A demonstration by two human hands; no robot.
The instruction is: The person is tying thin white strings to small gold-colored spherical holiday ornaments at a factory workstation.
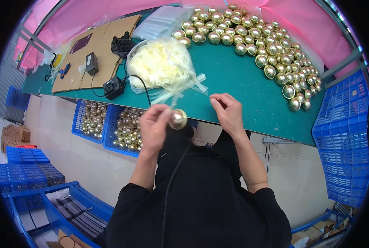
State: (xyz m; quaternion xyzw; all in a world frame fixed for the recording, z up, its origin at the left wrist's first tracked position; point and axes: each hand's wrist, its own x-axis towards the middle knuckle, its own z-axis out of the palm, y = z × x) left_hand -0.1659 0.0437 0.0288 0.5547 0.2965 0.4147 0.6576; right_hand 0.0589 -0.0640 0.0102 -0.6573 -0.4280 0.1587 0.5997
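My left hand [153, 126] pinches a shiny gold ball [178, 119] at its fingertips, just off the front edge of the green table [217, 78]. The ball is slightly blurred, and a pale translucent strip end shows above the fingers. My right hand [229, 110] is closed at the table edge, thumb against curled fingers; whatever it might hold is hidden. Beyond the left hand lies a clear plastic bag [131, 62] full of pale yellow translucent strips [161, 62], with some loose strip ends [199, 84] spilling toward me.
Many gold balls [271, 49] cover the table's far right. A cardboard sheet [106, 41] bears black devices with cables [113, 88]. Blue crates of gold balls [124, 132] stand below the table at left. Stacked blue crates [341, 140] border the right side. A cable [172, 182] hangs over my front.
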